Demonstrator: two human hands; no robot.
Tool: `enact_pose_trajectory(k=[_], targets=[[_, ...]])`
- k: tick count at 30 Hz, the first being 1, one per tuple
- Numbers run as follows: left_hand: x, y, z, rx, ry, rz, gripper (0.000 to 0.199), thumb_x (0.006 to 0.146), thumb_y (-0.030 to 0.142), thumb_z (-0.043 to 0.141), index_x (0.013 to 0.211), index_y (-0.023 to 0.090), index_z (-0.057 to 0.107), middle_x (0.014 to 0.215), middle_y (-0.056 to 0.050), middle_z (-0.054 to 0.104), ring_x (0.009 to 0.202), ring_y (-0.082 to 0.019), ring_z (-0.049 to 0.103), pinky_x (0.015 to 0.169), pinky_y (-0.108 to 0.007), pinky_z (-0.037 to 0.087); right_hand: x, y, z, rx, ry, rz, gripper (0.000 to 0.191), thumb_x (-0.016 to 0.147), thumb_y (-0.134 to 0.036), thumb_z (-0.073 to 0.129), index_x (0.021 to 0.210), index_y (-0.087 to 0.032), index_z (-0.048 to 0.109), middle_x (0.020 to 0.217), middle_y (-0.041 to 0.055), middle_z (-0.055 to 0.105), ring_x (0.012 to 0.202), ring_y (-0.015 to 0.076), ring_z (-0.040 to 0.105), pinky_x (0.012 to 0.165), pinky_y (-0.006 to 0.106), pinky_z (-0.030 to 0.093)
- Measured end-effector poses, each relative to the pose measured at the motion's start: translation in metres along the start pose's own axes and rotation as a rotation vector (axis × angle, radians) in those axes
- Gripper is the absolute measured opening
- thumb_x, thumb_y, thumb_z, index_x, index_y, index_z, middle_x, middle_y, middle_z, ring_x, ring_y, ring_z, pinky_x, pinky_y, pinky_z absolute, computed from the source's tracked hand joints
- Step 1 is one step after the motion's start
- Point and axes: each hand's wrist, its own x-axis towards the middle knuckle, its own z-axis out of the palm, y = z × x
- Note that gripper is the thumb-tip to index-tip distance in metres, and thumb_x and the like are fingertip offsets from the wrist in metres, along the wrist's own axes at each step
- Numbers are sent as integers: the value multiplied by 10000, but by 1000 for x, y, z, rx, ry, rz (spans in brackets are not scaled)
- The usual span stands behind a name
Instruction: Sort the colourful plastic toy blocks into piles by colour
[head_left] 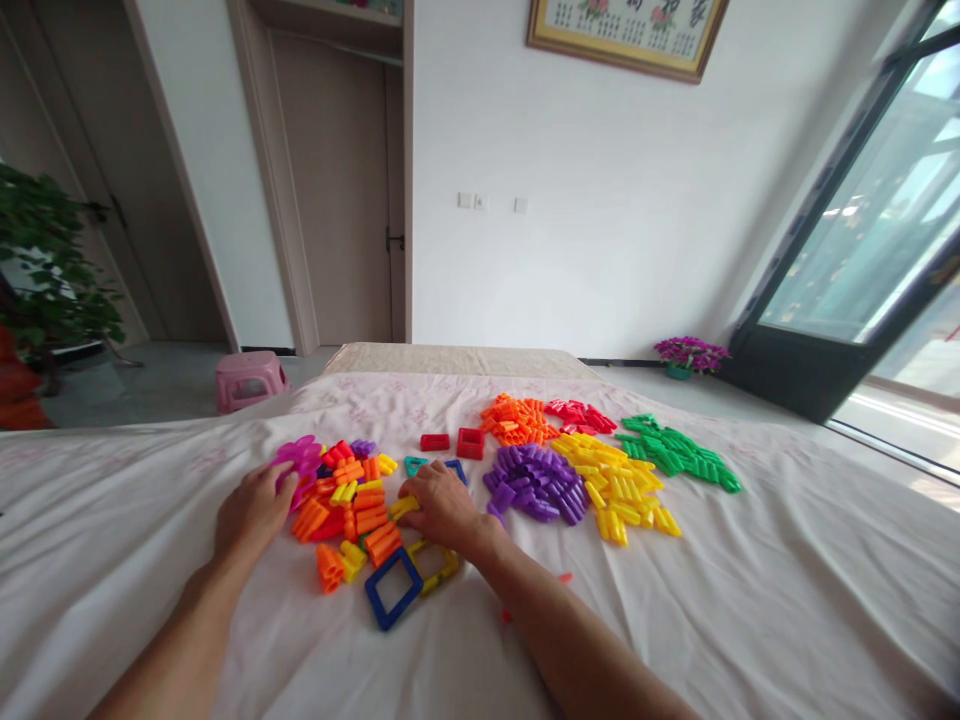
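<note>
our left hand [259, 505] is at the left edge of the mixed pile [349, 500], its fingertips at some pink pieces [300, 462]. they are blurred and partly covered by the fingers, so we cannot tell whether this grip is closed on one or only touching. our right hand [442, 503] has its grip nearly shut, thumb and fingers pinching a yellow piece [405, 507] at the right side of the pile; the fingers hide its far end.

beneath and beyond that hand we make out only parts of a teal frame [414, 466] and a blue corner [457, 468]. nearer us, a blue square frame [375, 606] lies beside a yellow frame [442, 578]. two thin reddish bits [566, 578] peek out on either side of our right forearm, mostly covered.

two red blocks [471, 443] sit past the hand. to the right we see heaps sorted by colour: orange [517, 420], red [581, 415], purple [534, 483], yellow [619, 480] and green [679, 452], on a wrinkled cloth [750, 580]. the pieces overlap too much for us to count.
</note>
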Motion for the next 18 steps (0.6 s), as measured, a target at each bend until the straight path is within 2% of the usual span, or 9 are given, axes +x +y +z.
enact_pose_trajectory(k=[5, 9, 14, 18], targets=[[1, -2, 0, 3, -14, 2, 578, 930, 477, 281, 1273, 156, 617, 1314, -167, 625, 1212, -329, 577, 1001, -446, 457, -2, 6, -13, 56, 91, 34, 309, 811, -413, 773, 1042, -218, 709, 1086, 68, 659, 1066, 224, 574, 911, 321, 454], [3, -5, 2, -13, -40, -1, 589, 932, 491, 276, 1285, 154, 606, 1325, -169, 615, 1240, -315, 560, 1045, -429, 435, -10, 24, -43, 163, 162, 162, 317, 815, -358, 767, 1083, -208, 688, 1056, 46, 690, 962, 187, 632, 838, 271, 466], [4, -7, 2, -23, -58, 3, 569, 941, 482, 285, 1288, 157, 597, 1336, -171, 609, 1261, -294, 551, 1069, -407, 419, -32, 67, -96, 157, 260, 287, 248, 841, -301, 703, 1070, -206, 714, 1036, 36, 717, 938, 182, 653, 815, 258, 454], [5, -10, 4, -20, -69, -8, 574, 944, 492, 273, 1298, 161, 581, 1344, -160, 601, 1258, -295, 548, 1077, -415, 408, -58, 109, -127, 21, 369, 538, 258, 830, -304, 701, 1065, -201, 725, 1048, 49, 732, 960, 190, 659, 831, 271, 446]])
